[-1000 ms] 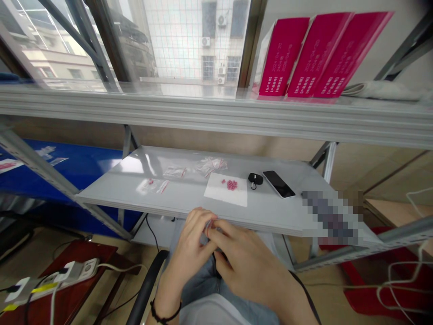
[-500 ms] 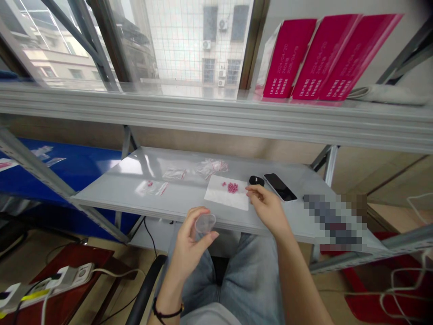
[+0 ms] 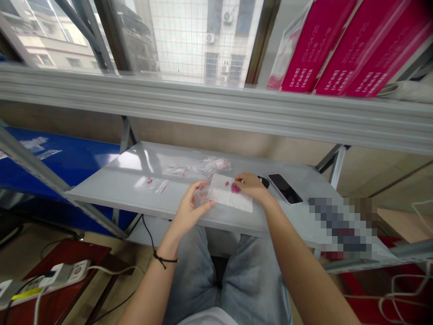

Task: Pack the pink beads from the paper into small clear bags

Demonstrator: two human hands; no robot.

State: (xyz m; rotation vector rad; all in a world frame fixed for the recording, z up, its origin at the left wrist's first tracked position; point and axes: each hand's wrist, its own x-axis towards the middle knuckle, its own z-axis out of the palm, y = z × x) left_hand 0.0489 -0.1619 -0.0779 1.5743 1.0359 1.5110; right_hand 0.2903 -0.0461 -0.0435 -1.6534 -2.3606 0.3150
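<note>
1. Step in hand, as I judge it: the right hand (image 3: pixel 250 184) is working at the round, glossy pink-red beads (image 3: pixel 236 189); its fingertips meet the pile's edge, but whether they pinch a bead I cannot tell.
2. The left hand (image 3: pixel 187 210) grips a small container of thin, clear plastic (image 3: pixel 202 194) between curved fingers and thumb, beside the paper's left edge; its exact shape is blurred.
3. The next move probably calls for a light fingertip pinch, since smooth beads may roll, and a steady left hand, as thin plastic could flex.
4. The beads lie heaped on a flat, matte white paper sheet (image 3: pixel 221 198), a smaller cluster just left of the pile.
5. The sheet rests on a smooth, glossy grey desk (image 3: pixel 111 183); crinkled transparent plastic bags with red edge lines (image 3: pixel 214 166) lie behind it.
</note>
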